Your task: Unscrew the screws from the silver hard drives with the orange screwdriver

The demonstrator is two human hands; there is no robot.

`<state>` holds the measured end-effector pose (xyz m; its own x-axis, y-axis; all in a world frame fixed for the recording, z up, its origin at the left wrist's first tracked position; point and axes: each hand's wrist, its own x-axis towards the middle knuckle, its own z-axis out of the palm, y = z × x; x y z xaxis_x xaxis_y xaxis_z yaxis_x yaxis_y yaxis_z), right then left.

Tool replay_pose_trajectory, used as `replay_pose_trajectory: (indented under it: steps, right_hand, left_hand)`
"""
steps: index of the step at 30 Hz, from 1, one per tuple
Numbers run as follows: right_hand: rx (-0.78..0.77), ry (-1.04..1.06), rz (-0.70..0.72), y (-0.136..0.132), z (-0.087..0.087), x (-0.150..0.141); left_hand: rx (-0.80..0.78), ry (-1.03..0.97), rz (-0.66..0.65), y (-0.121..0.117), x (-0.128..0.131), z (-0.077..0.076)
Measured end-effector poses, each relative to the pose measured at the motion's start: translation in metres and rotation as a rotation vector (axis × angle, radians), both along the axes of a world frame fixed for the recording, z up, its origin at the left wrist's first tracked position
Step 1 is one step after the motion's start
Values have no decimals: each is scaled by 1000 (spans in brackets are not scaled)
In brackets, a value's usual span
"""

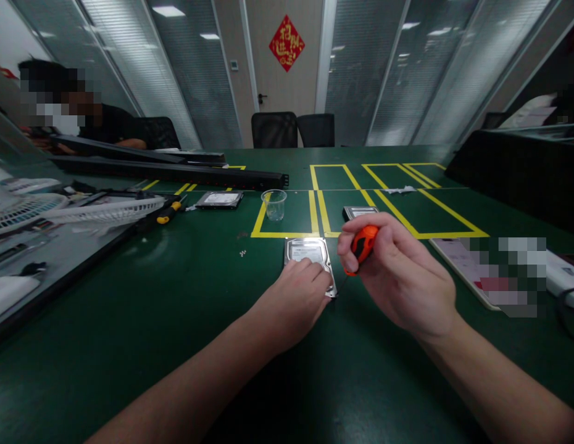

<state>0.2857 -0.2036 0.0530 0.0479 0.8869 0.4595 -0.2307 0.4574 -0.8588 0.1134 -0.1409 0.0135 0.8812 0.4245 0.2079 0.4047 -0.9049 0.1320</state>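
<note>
A silver hard drive (310, 248) lies on the green table in front of me. My left hand (299, 302) rests over its near part with bent fingers gripping it, so much of its label is covered. In my right hand (402, 283) is a screwdriver (365, 242) with an orange and black handle, tilted. Its thin shaft points down to the drive's near right corner; whether the tip sits in a screw is too small to tell. Several tiny screws (242, 253) lie left of the drive. A clear plastic cup (274, 206) stands beyond them.
Another hard drive (220, 200) lies at the back left, and one (358, 211) sits behind my right hand. A yellow-handled tool (170, 211), long black bars (176, 172) and a cluttered tray (106, 246) occupy the left. A phone (472, 271) lies right. Someone sits far left.
</note>
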Motion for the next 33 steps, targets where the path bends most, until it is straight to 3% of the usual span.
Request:
replay_pose_trajectory:
  steps: [11,33]
  right_hand:
    - [-10,-79,-69,0,-3,0]
    - [-16,89,77,-1,-2,0]
  left_hand:
    - [-2,1,0,0,-1,0]
    - [-5,7,1,-1,0,1]
